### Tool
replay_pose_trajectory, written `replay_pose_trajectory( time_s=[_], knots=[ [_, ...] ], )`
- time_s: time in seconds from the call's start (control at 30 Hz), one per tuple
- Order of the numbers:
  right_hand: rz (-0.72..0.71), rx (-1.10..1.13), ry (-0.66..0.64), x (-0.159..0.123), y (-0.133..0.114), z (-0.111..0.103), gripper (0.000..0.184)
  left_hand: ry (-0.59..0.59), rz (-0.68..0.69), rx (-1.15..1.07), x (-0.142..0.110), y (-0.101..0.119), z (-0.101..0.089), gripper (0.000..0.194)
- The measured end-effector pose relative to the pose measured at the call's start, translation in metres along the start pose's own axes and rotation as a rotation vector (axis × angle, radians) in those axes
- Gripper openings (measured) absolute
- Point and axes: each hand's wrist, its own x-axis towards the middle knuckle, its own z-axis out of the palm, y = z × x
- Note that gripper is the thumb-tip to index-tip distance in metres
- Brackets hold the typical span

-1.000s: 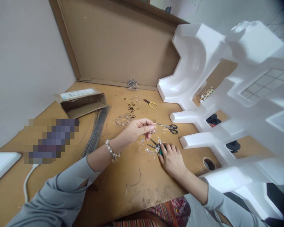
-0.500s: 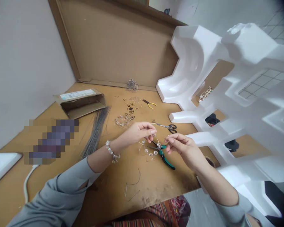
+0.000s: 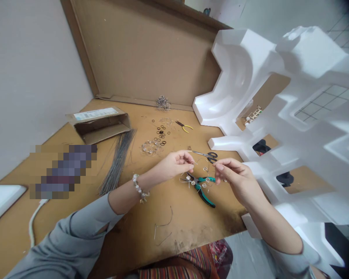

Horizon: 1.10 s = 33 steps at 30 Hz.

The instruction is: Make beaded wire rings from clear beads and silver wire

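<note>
Clear round beads sit along a thin, curved beaded wire (image 3: pixel 204 185) in front of me. My right hand (image 3: pixel 235 178) pinches one side of it between thumb and fingers. Across a small gap, my left hand (image 3: pixel 178 164) has its fingertips closed on a thin part of the same wire. Under the beads lie teal-handled pliers (image 3: pixel 205 197) on the table, partly covered by the beads. Black-handled scissors (image 3: pixel 211 156) rest just beyond my hands. Another beaded wire loop (image 3: pixel 150 148) lies past my left hand.
Black rings (image 3: pixel 161 133) and yellow-handled pliers (image 3: pixel 186 128) lie farther back. A grey wire bundle (image 3: pixel 118 164) is at left, by an open cardboard box (image 3: pixel 104 133). White foam packing (image 3: pixel 235 66) borders the right. Bent wire scraps (image 3: pixel 164 225) lie near the front edge.
The beaded wire has shifted right and turned between my hands. My right hand has moved slightly right, widening the gap between my hands.
</note>
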Motion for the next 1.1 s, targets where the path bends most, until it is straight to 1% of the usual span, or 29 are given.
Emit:
replay_pose_trajectory(
  time_s=[0.1, 0.2, 0.33, 0.43, 0.53, 0.67, 0.83, 0.93, 1.03, 1.1],
  knots=[
    [0.001, -0.047, 0.027, -0.001, 0.000, -0.002, 0.016, -0.041, 0.053, -0.076, 0.000, -0.003, -0.004, 0.015],
    [0.005, -0.130, 0.056, -0.003, -0.004, 0.000, 0.020, -0.044, 0.107, -0.118, 0.000, -0.006, -0.005, 0.018],
    [0.000, -0.238, 0.057, -0.003, -0.010, 0.007, 0.021, -0.044, 0.131, -0.122, -0.001, -0.013, -0.002, 0.017],
    [-0.023, -0.326, 0.044, -0.001, -0.010, 0.013, 0.021, -0.023, 0.146, -0.100, -0.001, -0.014, 0.002, 0.018],
    [-0.076, -0.449, 0.030, 0.002, -0.007, 0.015, 0.020, -0.002, 0.144, -0.052, -0.002, -0.011, 0.004, 0.019],
    [-0.161, -0.622, 0.018, 0.004, -0.007, 0.017, 0.019, -0.022, 0.166, -0.028, -0.005, -0.006, 0.006, 0.020],
    [-0.313, -0.834, 0.027, 0.004, -0.010, 0.022, 0.018, -0.019, 0.171, 0.027, -0.008, -0.003, 0.007, 0.021],
    [-0.386, -0.930, -0.003, 0.003, -0.011, 0.025, 0.019, -0.021, 0.166, 0.052, -0.008, -0.004, 0.007, 0.021],
    [-0.388, -0.945, -0.051, 0.003, -0.013, 0.024, 0.019, -0.027, 0.167, 0.059, -0.008, -0.005, 0.006, 0.021],
    [-0.330, -0.877, -0.071, 0.004, -0.014, 0.022, 0.018, -0.039, 0.151, 0.046, -0.007, -0.006, 0.006, 0.022]
  ],
)
